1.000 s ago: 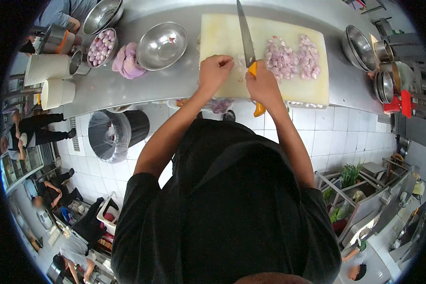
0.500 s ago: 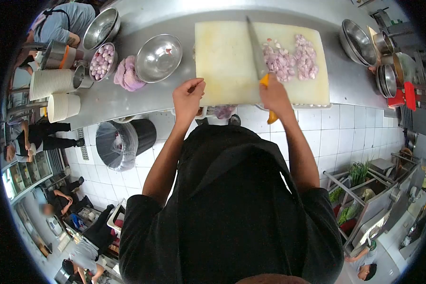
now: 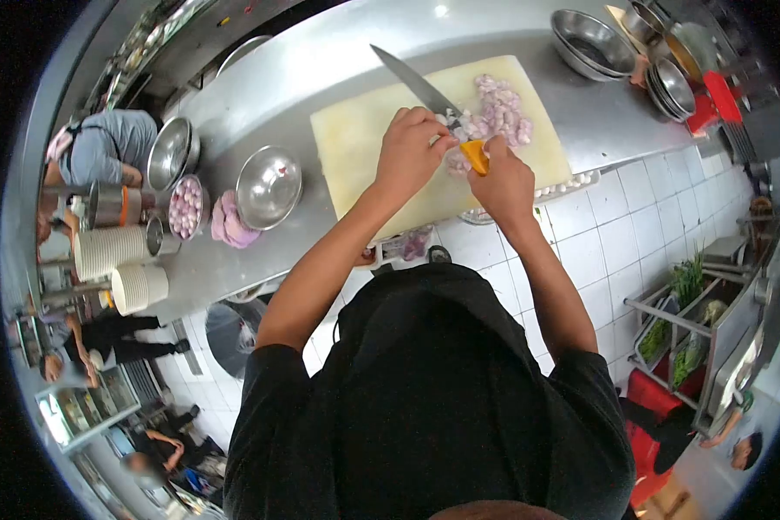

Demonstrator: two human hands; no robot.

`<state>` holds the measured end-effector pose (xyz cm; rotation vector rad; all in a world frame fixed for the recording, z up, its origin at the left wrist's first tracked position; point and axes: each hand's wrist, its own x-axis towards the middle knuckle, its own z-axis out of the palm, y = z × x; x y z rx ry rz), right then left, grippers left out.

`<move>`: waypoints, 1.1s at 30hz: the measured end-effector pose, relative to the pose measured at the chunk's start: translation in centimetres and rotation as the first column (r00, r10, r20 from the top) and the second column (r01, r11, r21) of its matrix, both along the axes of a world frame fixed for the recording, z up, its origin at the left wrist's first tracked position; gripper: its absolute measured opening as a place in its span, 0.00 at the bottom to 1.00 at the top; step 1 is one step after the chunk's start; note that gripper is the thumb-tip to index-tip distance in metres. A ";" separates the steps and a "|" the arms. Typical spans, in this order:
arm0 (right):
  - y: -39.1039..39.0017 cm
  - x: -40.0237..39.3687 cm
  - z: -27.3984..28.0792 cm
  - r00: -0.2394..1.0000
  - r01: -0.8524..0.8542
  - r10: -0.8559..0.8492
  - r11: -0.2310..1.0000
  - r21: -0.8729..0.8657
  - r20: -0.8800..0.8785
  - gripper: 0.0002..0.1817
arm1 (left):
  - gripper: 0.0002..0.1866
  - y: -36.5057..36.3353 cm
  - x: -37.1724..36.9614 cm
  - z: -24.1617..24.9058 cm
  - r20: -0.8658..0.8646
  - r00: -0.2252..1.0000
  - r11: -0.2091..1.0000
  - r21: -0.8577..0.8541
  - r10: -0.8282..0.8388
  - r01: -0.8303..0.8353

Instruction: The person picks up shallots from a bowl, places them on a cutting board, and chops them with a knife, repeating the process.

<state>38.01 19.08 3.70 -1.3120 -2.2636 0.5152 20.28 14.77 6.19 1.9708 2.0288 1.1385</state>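
stainless counter (image 3: 234, 251) ran through a busy kitchen, with a pale cutting board (image 3: 355, 139) lying at its near edge, right in front of the person. on the board's right half lay a heap of chopped shallot pieces (image 3: 498, 108). the right hand (image 3: 503, 182) was closed around the orange handle of a knife (image 3: 420, 87), whose long blade ran from the hand up and leftward across the board toward the counter's far edge. the left hand (image 3: 412, 152) sat curled, knuckles up, just beside the blade on its left, fingertips pressing on something small at the heap's near edge; what it pinned could not be made out. the two hands were almost touching, and the heap lay just beyond them, nearer the right hand. toward the counter's left end stood an empty steel bowl (image 3: 269, 186), a pink cloth (image 3: 227, 221) and a bowl of whole peeled shallots (image 3: 185, 208)
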 end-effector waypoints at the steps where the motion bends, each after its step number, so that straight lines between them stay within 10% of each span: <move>1: -0.1 0.4 -0.2 1.000 -0.001 0.001 1.000 0.030 -0.020 0.18 | 0.09 0.6 0.3 -0.3 -0.044 0.998 0.999 -0.021 -0.041 0.040; 16: 0.5 3.3 -0.6 0.997 -0.071 0.066 0.985 0.155 0.040 0.13 | 0.12 6.0 1.4 0.0 -0.049 0.984 0.895 -0.425 -0.171 0.134; 25: 0.1 1.4 -1.5 0.994 -0.112 0.109 0.982 0.155 0.028 0.13 | 0.10 9.4 2.3 -0.6 0.083 0.991 0.985 -0.134 -0.101 0.111; 33: 0.1 1.9 -0.8 0.997 -0.081 0.080 0.991 0.111 0.005 0.14 | 0.12 5.5 -1.4 1.3 -0.048 0.990 0.895 -0.434 -0.134 0.100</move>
